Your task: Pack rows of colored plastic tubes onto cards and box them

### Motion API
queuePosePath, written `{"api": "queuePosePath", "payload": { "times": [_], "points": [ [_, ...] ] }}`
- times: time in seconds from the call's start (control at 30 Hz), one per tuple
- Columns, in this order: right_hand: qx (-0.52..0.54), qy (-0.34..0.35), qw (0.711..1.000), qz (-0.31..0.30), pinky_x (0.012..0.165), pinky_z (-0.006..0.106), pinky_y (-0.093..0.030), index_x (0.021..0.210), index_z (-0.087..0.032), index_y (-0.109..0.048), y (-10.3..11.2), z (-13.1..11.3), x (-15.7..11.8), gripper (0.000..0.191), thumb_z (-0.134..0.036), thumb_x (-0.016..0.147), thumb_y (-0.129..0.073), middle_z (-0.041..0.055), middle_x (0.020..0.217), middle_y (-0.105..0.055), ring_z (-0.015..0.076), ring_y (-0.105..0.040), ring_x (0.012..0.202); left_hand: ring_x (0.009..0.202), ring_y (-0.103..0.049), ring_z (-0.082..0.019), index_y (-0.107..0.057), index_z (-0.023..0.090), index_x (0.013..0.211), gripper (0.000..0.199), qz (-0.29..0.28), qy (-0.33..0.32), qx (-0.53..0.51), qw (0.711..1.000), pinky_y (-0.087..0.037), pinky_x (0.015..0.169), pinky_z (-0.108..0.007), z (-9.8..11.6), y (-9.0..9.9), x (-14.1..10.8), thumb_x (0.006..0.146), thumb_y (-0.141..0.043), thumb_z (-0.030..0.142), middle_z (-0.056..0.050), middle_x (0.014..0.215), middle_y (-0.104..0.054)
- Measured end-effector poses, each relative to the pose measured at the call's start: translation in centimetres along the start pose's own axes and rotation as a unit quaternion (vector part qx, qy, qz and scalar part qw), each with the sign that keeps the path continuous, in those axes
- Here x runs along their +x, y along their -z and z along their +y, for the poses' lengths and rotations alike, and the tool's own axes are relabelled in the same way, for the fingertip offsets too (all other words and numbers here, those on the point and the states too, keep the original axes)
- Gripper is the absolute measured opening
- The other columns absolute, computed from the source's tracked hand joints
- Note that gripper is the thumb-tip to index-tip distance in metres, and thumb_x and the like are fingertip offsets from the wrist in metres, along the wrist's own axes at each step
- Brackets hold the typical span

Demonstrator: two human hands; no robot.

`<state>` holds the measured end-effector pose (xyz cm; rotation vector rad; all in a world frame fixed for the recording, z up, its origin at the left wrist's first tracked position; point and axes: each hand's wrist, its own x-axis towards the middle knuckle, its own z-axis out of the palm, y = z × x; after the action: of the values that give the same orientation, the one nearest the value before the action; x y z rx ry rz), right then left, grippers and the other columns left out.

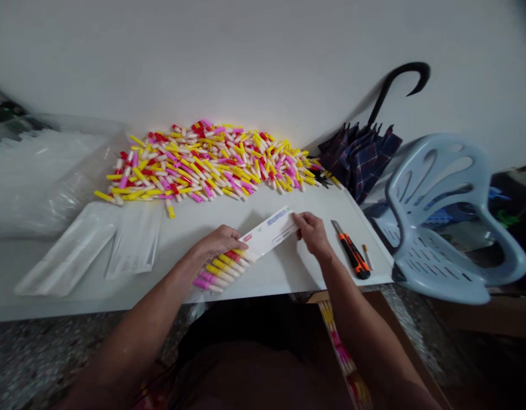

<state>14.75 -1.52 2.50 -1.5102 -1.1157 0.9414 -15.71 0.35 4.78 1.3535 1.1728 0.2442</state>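
A clear plastic packet [226, 270] holds a row of short white tubes with pink, yellow and red ends. From its upper right side extends a white printed card [269, 232], lying at a slant. My left hand [222, 241] is closed on the packet where card and tubes meet, thumb on top. At the card's far right end, my right hand [311, 230] pinches the corner between thumb and fingers. Behind both hands spreads a large heap of the same loose tubes [207, 162] in yellow, red, pink and white.
Flat clear plastic sleeves [135, 239] lie on the left of the white table [177, 290], near a big plastic bag [45, 176]. An orange and black utility knife [352, 250] lies on the right, blade out. Beyond are an umbrella [359, 156] and a blue-grey chair [442, 216].
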Motion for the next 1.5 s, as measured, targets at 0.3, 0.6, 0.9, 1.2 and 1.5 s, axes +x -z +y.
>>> {"api": "queuePosePath", "payload": {
  "times": [0.3,0.6,0.9,1.2,1.5],
  "points": [
    [-0.314,0.112,0.909,0.251,0.090,0.048,-0.053,0.109,-0.013,-0.068,4.6,-0.3,1.7,0.044,-0.052,0.087,-0.071,0.0204,0.108,-0.071,0.0317,-0.065,0.101,0.062,-0.055,-0.013,-0.074,0.015,0.079,0.037,0.072,-0.092,-0.052,0.992,-0.041,0.059,-0.025,-1.4,-0.6,0.4,0.076,-0.077,0.052,0.000,0.069,-0.066],
    [0.087,-0.075,0.975,-0.192,0.058,0.028,-0.049,0.099,-0.019,-0.074,-6.7,-1.1,-8.0,0.047,-0.065,0.091,-0.068,0.0040,0.077,-0.068,0.0158,-0.059,0.062,0.068,-0.057,-0.014,-0.074,0.015,0.081,0.043,0.095,-0.120,-0.091,0.984,-0.044,0.064,-0.026,-0.4,-1.4,-0.9,0.079,-0.077,0.057,-0.001,0.073,-0.068],
    [0.155,-0.108,0.952,-0.243,0.058,0.025,-0.048,0.102,-0.019,-0.077,-7.0,-2.0,-8.9,0.042,-0.059,0.087,-0.075,0.0041,0.085,-0.069,0.0153,-0.058,0.071,0.072,-0.062,-0.017,-0.075,0.017,0.084,0.044,0.113,-0.143,-0.156,0.971,-0.050,0.068,-0.028,0.6,-3.1,-1.6,0.077,-0.080,0.060,-0.003,0.079,-0.072],
    [0.082,-0.025,0.983,-0.160,0.059,0.028,-0.051,0.081,-0.018,-0.079,-2.9,-4.1,-10.7,0.042,-0.056,0.093,-0.067,0.0041,0.079,-0.068,0.0167,-0.057,0.069,0.071,-0.057,-0.015,-0.071,0.015,0.078,0.051,0.089,-0.188,-0.174,0.962,-0.048,0.063,-0.025,2.8,-6.8,-0.7,0.076,-0.079,0.065,-0.003,0.076,-0.065],
    [-0.069,-0.017,0.987,0.143,0.052,0.027,-0.044,0.074,-0.017,-0.076,12.2,-8.0,-18.6,0.038,-0.051,0.090,-0.071,0.0032,0.066,-0.063,0.0151,-0.052,0.058,0.071,-0.065,-0.015,-0.074,0.016,0.089,0.049,0.050,-0.158,-0.160,0.973,-0.059,0.062,-0.027,1.0,-9.4,1.7,0.074,-0.083,0.062,-0.003,0.079,-0.068]
  ]
}}
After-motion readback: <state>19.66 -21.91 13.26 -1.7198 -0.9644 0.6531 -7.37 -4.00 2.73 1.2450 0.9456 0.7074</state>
